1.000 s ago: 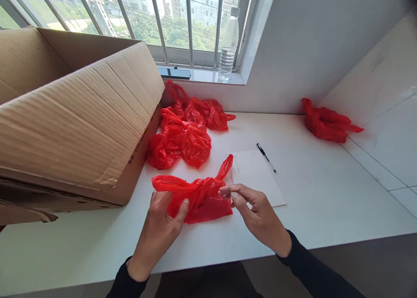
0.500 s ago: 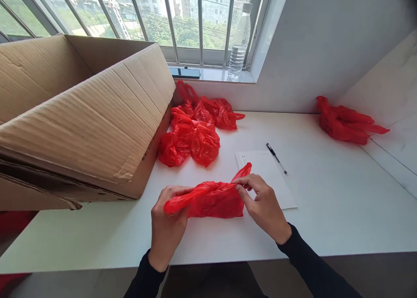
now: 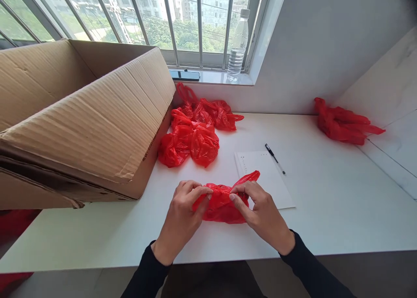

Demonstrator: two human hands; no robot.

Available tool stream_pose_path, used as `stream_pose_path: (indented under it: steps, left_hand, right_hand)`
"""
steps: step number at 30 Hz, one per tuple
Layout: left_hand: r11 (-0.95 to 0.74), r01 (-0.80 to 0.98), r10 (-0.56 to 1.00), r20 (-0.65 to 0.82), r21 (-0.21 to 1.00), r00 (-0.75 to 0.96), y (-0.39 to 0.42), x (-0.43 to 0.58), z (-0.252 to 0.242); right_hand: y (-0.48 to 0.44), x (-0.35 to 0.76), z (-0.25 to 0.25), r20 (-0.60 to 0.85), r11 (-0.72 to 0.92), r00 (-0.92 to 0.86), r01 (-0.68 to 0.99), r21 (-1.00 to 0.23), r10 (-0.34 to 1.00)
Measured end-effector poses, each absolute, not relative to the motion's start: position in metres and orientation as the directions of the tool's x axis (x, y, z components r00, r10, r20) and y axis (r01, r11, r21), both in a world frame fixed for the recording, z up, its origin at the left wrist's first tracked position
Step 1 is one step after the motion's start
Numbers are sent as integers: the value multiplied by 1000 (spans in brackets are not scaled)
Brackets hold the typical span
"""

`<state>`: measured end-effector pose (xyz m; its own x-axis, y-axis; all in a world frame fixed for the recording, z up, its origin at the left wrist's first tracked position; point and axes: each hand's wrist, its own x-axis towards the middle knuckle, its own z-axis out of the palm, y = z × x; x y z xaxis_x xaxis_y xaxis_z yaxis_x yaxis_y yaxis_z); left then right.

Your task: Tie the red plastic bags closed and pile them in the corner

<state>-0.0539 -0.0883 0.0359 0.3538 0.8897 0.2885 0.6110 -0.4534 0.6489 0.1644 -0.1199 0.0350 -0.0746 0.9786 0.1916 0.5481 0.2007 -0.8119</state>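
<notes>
A red plastic bag (image 3: pixel 223 203) lies bunched on the white table (image 3: pixel 325 202) near its front edge. My left hand (image 3: pixel 183 215) grips its left side and my right hand (image 3: pixel 260 213) grips its right side, fingers pinched together over the top. One bag handle sticks up to the right past my right hand. Both hands sit close together, with the bag squeezed between them.
A large open cardboard box (image 3: pixel 81 115) fills the left. Several tied red bags (image 3: pixel 192 135) lie beside it, and another red bag pile (image 3: pixel 342 122) is at the far right. A sheet of paper (image 3: pixel 265 176), a pen (image 3: pixel 274 158), a water bottle (image 3: pixel 237 41) and a phone (image 3: pixel 184 74) sit behind.
My hands have drawn closer together, bunching the bag from a stretched strip into a compact bundle. The left handle, once pulled out, is now gathered under my left hand.
</notes>
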Motion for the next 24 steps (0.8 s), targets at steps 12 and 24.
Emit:
stream_pose_path:
  steps: [12, 24]
  left_hand:
    - [-335, 629, 941, 216, 702, 260, -92, -63, 47]
    - [-334, 463, 920, 391, 821, -31, -96, -69, 67]
  right_hand:
    - [-128, 183, 49, 89, 44, 61, 524, -850, 994]
    - [-133, 203, 83, 111, 12, 193, 454, -891, 975]
